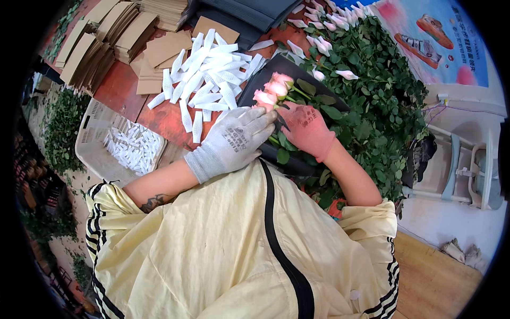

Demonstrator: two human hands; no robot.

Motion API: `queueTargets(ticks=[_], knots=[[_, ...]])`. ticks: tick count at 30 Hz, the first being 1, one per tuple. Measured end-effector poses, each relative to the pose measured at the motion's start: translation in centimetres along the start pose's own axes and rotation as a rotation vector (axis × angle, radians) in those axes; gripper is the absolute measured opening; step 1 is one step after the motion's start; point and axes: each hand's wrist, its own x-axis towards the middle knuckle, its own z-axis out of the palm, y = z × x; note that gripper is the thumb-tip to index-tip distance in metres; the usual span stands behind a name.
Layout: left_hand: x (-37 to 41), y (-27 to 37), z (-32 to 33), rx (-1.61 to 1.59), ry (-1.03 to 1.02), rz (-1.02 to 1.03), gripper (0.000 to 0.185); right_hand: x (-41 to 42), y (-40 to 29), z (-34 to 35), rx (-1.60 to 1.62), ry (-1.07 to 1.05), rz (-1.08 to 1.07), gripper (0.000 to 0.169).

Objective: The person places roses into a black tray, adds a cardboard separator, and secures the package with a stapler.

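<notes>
Several pink roses (275, 88) with green stems and leaves lie on a black sheet (255, 85) before me. In a pale grey work glove, my left hand (238, 139) rests at the lowest rose head, fingers together and pointing right; whether it grips the bloom cannot be told. My right hand (306, 127), gloved in pink, is bent around the stems just below the heads, its fingertips partly hidden. Beyond my left hand lies a heap of white foam mesh sleeves (215, 73). More roses, their heads in white sleeves (346, 74), lie among leaves to the right.
Stacked brown cardboard pieces (119, 30) stand at the back left, beside dark folded sheets (251, 14). A white plastic basket (85, 137) with small white rolls is at the left. Leafy stems (370, 115) pile up at the right, near a white folding chair (454, 167).
</notes>
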Motion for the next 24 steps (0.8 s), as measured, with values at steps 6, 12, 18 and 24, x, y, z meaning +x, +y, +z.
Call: queueTargets(ticks=[6,12,18,24], knots=[[0.3,-0.1,0.5,0.036,-0.063,-0.040,0.057,1.1,-1.4,-2.7,-0.058,-0.154,0.296,0.044],[0.8,0.5,0.0,0.025,-0.085,-0.101,0.057,1.0,0.5,-1.2,-0.066,-0.129,0.164,0.041],[1.0,0.8,-0.1,0.025,-0.101,-0.132,0.058,-0.7,0.6,0.3,-0.112,0.037,0.103,0.041],[1.1,0.6,-0.4,0.000,-0.073,-0.080,0.054,-0.1,0.4,1.1,-0.097,-0.067,0.104,0.043]])
